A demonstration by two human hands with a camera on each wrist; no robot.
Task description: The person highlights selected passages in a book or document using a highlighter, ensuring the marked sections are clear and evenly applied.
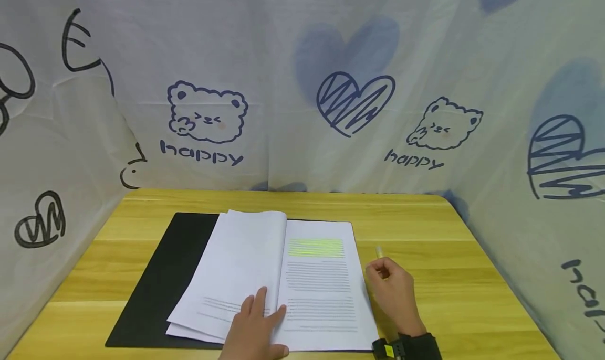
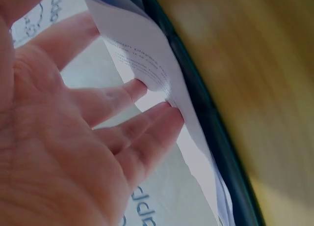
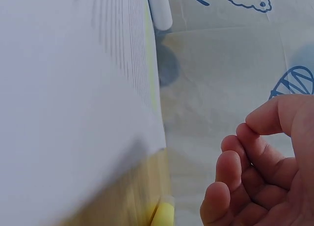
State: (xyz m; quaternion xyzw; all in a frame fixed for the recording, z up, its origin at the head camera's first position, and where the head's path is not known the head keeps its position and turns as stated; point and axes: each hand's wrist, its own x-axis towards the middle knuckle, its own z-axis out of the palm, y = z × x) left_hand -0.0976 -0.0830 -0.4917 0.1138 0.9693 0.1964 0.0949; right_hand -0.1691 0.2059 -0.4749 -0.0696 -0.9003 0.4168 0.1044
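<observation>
Left grip [image 1: 255,328] lay flat, fingers spread, pressing the pages [image 1: 246,265]: thin, floppy, best lifted by a corner. Right grip [image 1: 392,292] hung loosely curled, empty, beside the highlighter [image 1: 378,252].

Wooden table [image 1: 472,276], black mat [image 1: 156,286], bear-and-heart printed cloth backdrop [image 1: 302,87].

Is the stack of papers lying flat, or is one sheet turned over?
One sheet is turned: the page arches left over the stack, the highlighted page lies flat, and the left hand presses the fold.
</observation>
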